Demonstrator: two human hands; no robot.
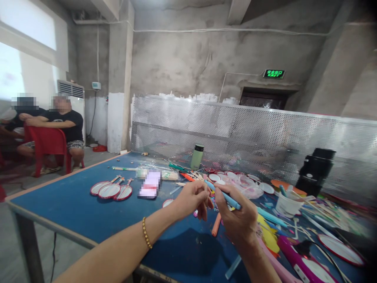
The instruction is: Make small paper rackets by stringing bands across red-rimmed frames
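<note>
My left hand (193, 198) is raised over the blue table (73, 204), its fingers pinched on a thin pale stick (205, 185) that points upward. A bead bracelet (146, 232) circles that wrist. Close to its right, my right hand (238, 218) is closed round a light blue pen-like tool (226, 196), whose tip points toward the left hand's fingers. The two hands almost touch above scattered craft pieces.
Three small round red-rimmed fans (111, 190) lie at the left. A green flask (197, 156), a white cup (287, 204), a black device (315, 173) and several sticks and discs crowd the right. A perforated metal screen (250, 133) backs the table. Two people sit at far left by a red chair (47, 143).
</note>
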